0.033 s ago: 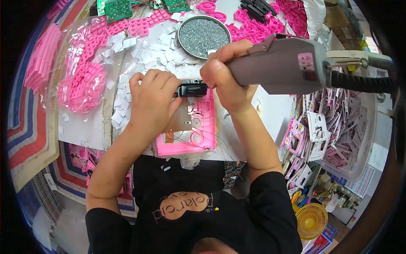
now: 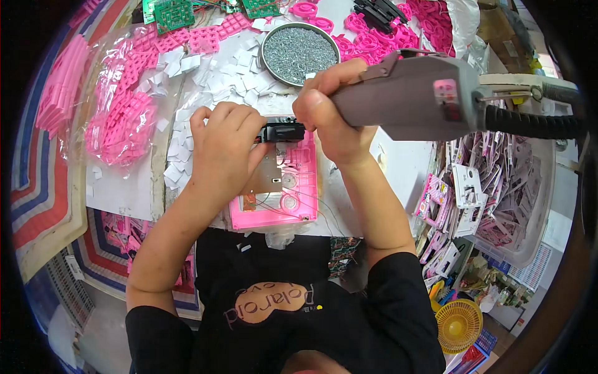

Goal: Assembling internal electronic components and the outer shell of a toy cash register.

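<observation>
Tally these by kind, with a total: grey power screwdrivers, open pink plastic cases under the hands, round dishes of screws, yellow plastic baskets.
Grey power screwdriver: 1
Open pink plastic case: 1
Round dish of screws: 1
Yellow plastic basket: 1
Total: 4

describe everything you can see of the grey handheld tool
The grey handheld tool has a thick, smooth, plastic-looking body with a lever-like piece on top and a pink-and-dark patch near its rear. A metal wire hook and black ribbed cable meet that rear end. It is held roughly sideways above the white table, its front gripped by the right hand; its tip isn't visible.
</observation>
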{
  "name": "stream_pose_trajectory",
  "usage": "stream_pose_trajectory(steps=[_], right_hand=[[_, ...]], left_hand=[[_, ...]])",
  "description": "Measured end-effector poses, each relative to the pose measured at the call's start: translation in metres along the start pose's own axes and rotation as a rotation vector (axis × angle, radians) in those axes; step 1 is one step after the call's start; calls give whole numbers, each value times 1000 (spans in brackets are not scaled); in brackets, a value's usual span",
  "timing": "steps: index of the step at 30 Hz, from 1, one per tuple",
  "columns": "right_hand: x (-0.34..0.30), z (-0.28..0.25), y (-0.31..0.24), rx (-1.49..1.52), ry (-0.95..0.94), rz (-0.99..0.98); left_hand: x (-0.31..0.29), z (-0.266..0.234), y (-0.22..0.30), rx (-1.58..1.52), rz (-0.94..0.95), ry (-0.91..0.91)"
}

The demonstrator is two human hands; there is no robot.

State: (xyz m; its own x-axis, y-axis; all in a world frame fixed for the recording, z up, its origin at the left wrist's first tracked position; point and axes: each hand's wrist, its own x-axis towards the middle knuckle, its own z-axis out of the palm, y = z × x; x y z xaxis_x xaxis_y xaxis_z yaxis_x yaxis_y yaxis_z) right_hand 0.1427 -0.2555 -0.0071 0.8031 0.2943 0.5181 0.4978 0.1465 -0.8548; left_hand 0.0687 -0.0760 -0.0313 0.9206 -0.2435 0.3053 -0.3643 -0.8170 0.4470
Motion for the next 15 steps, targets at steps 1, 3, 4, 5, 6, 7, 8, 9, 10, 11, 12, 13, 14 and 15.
stream_pose_trajectory(steps=[1,3,4,5,6,7,8,9,10,11,12,13,14,15], right_hand=[[-1,-1,0,-2,-9,1],[-1,-1,-5,-4,-17,47],[0,-2,-8,-15,-19,67],[3,-4,-8,-17,-34,37],[7,-3,-4,-13,-53,7],[10,-4,-5,-8,-72,-23],[12,-5,-12,88,-94,146],[16,-5,-11,216,-113,251],[25,-16,0,315,-239,217],[32,-29,0,481,-262,270],[41,-47,-1,713,-224,331],[45,-69,0,870,-156,361],[48,-92,4,694,-24,355],[44,-116,12,-84,131,384]], left_hand=[[1,0,2,0,8,8],[7,-1,4,-42,3,5],[9,-2,3,-83,-9,-7],[11,-3,0,-125,-20,-21],[13,0,-5,-106,36,4],[15,0,-7,-142,45,-39],[17,-2,-9,-177,53,-82],[18,-5,-13,-206,54,-121],[16,-8,-15,-220,101,-76],[13,-16,-11,-258,25,-50],[7,-30,-5,-299,-56,-30],[0,-45,3,-343,-132,-17],[-6,-61,5,-285,-82,17],[-13,-78,4,-224,-25,54]])
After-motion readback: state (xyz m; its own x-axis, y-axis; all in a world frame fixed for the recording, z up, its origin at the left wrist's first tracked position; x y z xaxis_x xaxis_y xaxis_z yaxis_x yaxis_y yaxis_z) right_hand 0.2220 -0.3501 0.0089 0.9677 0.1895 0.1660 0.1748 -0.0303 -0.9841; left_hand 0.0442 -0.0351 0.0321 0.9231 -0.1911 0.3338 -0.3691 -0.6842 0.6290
